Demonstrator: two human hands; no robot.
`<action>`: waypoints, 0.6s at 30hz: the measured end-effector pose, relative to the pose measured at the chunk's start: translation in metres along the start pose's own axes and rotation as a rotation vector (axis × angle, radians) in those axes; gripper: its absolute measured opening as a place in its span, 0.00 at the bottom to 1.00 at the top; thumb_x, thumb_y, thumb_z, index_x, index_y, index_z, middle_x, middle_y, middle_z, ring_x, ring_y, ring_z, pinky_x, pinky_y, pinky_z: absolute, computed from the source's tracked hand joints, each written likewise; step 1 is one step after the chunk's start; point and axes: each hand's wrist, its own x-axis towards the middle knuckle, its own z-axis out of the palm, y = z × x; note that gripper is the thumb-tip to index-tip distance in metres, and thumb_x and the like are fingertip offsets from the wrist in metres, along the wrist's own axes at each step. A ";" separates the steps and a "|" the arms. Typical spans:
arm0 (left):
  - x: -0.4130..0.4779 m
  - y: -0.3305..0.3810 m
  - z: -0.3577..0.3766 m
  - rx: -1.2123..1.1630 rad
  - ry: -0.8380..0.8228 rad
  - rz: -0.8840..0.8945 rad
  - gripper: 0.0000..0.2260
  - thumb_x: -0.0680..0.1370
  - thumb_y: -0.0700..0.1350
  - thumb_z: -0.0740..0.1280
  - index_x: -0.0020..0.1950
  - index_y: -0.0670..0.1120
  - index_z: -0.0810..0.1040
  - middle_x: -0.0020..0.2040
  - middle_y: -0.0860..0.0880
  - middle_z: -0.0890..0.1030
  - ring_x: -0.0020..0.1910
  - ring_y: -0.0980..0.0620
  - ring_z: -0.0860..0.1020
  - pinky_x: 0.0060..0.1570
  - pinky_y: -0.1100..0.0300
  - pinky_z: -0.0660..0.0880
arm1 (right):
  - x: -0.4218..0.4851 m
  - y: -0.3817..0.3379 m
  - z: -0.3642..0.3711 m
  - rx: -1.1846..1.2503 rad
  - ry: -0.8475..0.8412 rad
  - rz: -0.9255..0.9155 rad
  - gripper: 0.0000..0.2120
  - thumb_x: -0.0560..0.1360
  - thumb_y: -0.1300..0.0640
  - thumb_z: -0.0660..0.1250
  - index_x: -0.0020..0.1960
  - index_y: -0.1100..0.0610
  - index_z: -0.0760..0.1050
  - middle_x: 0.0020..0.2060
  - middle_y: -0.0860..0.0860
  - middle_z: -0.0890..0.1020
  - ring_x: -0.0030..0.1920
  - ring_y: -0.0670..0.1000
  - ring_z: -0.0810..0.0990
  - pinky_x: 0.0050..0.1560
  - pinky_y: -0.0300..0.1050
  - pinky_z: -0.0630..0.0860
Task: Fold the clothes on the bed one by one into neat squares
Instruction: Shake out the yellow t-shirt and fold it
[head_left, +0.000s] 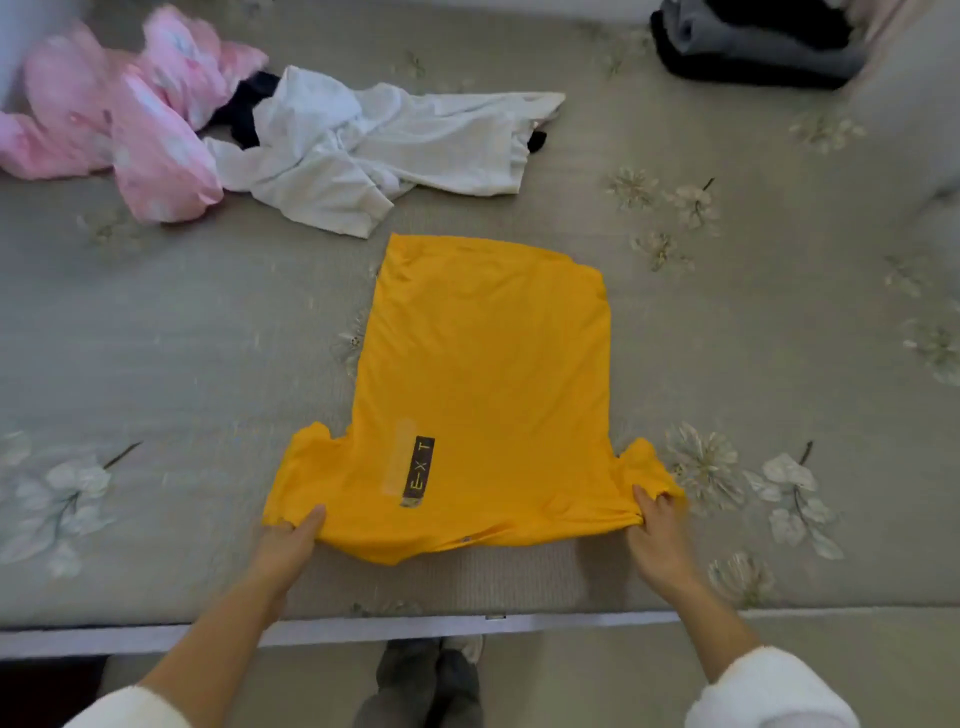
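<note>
The yellow T-shirt (483, 374) lies flat on the grey floral bed (182, 353), its collar end near the bed edge (363, 631). The left hand (291, 540) pinches the shirt's near left corner, thumb on top. The right hand (657, 535) grips the bunched right sleeve, fingers curled. Beyond the shirt's far hem lie a crumpled white garment (374, 145) and a pink garment (140, 119). A dark folded pile (753, 47) sits far right of the shirt. Bare bedcover flanks the shirt on both sides.

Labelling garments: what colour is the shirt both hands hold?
The shirt is orange-yellow, best seen in the head view.
</note>
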 end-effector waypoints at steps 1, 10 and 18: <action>0.005 -0.013 0.007 0.001 -0.003 -0.049 0.28 0.81 0.52 0.60 0.75 0.38 0.58 0.73 0.38 0.65 0.69 0.36 0.66 0.65 0.43 0.64 | 0.001 0.011 0.014 -0.058 -0.024 0.009 0.29 0.75 0.56 0.55 0.75 0.62 0.59 0.73 0.64 0.61 0.72 0.64 0.58 0.69 0.57 0.61; 0.016 -0.062 0.032 0.288 0.393 -0.292 0.28 0.74 0.46 0.66 0.70 0.37 0.62 0.68 0.33 0.63 0.65 0.35 0.65 0.63 0.41 0.63 | -0.016 0.048 0.054 0.271 -0.064 0.332 0.20 0.70 0.57 0.61 0.61 0.58 0.77 0.61 0.61 0.76 0.56 0.59 0.74 0.54 0.49 0.70; -0.013 -0.031 0.157 0.749 0.035 0.602 0.24 0.78 0.44 0.64 0.73 0.46 0.64 0.75 0.43 0.60 0.72 0.43 0.59 0.69 0.48 0.60 | 0.043 0.078 0.041 0.944 0.265 0.760 0.15 0.74 0.51 0.67 0.53 0.62 0.75 0.48 0.59 0.80 0.48 0.60 0.80 0.52 0.58 0.79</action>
